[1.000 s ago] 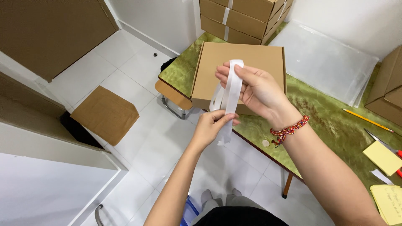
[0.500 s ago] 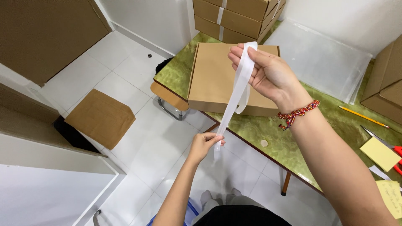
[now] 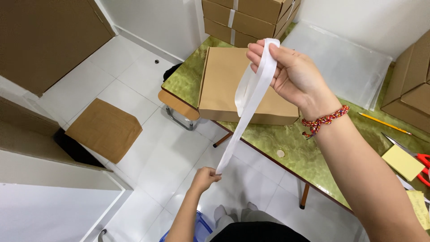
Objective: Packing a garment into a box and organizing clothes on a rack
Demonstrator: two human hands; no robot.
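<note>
My right hand (image 3: 291, 74) is raised over the table and pinches the top of a long white strip (image 3: 244, 116), which loops over my fingers. My left hand (image 3: 207, 178) is low, above the floor, with its fingers closed on the strip's bottom end. The strip runs taut and slanted between the two hands. Behind it a flat closed cardboard box (image 3: 224, 78) lies on the green table (image 3: 286, 143). A red braided bracelet sits on my right wrist.
Stacked cardboard boxes (image 3: 246, 18) stand at the table's far end, more at right (image 3: 410, 85). A clear plastic sheet (image 3: 345, 62), a pencil (image 3: 384, 123), yellow notes (image 3: 403, 162) and red scissors (image 3: 419, 159) lie on the table. A flat cardboard piece (image 3: 103, 129) lies on the white tiled floor.
My left hand has pulled down and away from the right hand, drawing the white strip out much longer. My right hand has risen slightly.
</note>
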